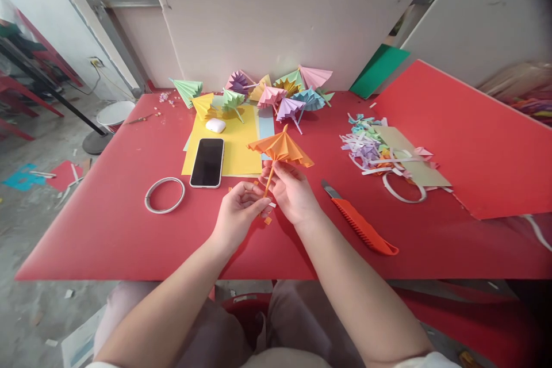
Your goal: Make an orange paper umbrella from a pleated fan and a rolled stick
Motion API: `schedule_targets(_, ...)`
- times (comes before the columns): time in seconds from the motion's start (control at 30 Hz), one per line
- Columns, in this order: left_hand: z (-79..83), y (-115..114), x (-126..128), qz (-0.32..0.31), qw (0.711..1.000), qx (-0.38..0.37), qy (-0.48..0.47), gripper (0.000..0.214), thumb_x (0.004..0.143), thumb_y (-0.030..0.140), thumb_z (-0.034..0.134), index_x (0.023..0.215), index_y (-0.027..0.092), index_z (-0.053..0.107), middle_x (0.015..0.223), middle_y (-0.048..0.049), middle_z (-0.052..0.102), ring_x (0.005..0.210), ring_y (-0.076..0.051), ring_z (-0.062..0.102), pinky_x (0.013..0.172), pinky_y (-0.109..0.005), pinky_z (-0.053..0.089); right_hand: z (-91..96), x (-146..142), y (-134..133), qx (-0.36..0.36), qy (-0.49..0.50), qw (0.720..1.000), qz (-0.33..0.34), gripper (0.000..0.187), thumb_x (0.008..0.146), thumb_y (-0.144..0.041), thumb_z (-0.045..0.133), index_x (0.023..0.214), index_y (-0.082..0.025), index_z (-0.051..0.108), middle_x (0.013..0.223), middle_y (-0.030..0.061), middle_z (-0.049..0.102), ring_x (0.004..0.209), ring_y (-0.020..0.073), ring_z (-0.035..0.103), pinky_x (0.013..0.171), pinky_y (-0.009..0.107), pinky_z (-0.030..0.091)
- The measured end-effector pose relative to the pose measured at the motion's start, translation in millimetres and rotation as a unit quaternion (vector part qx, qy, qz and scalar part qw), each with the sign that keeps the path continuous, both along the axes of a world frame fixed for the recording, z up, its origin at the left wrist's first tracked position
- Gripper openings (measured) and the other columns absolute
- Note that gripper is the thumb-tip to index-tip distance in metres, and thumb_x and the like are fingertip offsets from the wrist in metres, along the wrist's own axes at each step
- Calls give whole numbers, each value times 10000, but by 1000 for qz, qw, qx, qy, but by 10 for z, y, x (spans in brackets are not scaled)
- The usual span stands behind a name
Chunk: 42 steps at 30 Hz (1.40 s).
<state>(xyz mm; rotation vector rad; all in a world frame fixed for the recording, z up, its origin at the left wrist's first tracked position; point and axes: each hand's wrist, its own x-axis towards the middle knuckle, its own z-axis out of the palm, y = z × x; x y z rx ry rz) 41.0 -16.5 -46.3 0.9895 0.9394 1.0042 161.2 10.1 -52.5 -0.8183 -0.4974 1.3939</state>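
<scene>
An orange folded-paper umbrella (282, 146) is held upright, slightly tilted, above the red table (107, 195). My left hand (241, 207) pinches the lower end of its thin paper handle. Just under the pleated canopy, my right hand (293, 187) grips the top of the handle, its fingers partly hidden behind the umbrella. Small orange and white paper scraps (268, 221) lie beneath my hands. To the right rests an orange utility knife (362, 224) with its blade out.
Several pastel paper umbrellas (271, 95) stand along the back. A phone (207, 163) and a white earbud case (215, 125) lie on yellow paper (241, 155). A tape roll (164, 195) is at left; paper strips (366, 144) and a second tape roll (404, 188) sit by a leaning red board (474, 144).
</scene>
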Motion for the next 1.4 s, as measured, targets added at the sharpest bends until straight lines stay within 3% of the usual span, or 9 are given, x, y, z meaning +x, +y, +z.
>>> schedule_targets(0.2, -16, -19, 12, -10, 1000, -9, 5, 226, 675, 254, 698, 730, 174, 494, 597, 17, 613, 561, -123, 597, 526, -249, 492, 27, 27, 3, -4, 0, 1000, -18, 201, 536, -347, 804, 628, -228, 670, 747, -24, 664, 671, 108, 565, 693, 289, 463)
schedule_targets(0.4, -7, -23, 16, -7, 1000, -18, -9, 240, 663, 262, 712, 721, 174, 496, 605, 14, 617, 563, -129, 603, 523, -251, 486, 42, 16, -1, -19, 4, 1000, 10, 191, 564, -346, 777, 651, -217, 667, 792, -4, 669, 695, 125, 572, 706, 301, 454)
schedule_targets(0.67, 16, 7, -1, 32, 999, -7, -24, 243, 649, 243, 725, 720, 167, 505, 594, 40, 599, 542, -94, 588, 547, -220, 476, 48, -26, -24, -7, -16, 998, 61, 207, 561, -366, 779, 656, -222, 665, 831, 0, 669, 714, 135, 577, 683, 299, 457)
schedule_targets(0.83, 16, 9, -10, 67, 998, 7, -3, 232, 644, 237, 724, 702, 166, 510, 600, 45, 592, 535, -82, 584, 541, -204, 480, 18, -36, -11, -20, -37, 999, 34, 216, 523, -344, 803, 646, -220, 676, 766, -19, 644, 683, 108, 554, 690, 282, 450)
schedule_targets(1.17, -17, -42, 38, 28, 999, 2, 25, 177, 680, 198, 668, 696, 169, 494, 593, 33, 591, 546, -98, 588, 521, -219, 487, 6, 1, 15, -17, 14, 1000, -11, 161, 531, -273, 792, 606, -224, 659, 669, -34, 626, 688, 111, 562, 685, 280, 445)
schedule_targets(1.4, -45, -65, 43, 2, 1000, -5, 19, 185, 689, 227, 666, 699, 175, 489, 590, 31, 580, 539, -108, 575, 514, -248, 492, 36, 18, 20, -17, 27, 999, -5, 195, 516, -320, 802, 597, -231, 648, 655, -46, 627, 616, 100, 545, 636, 278, 429)
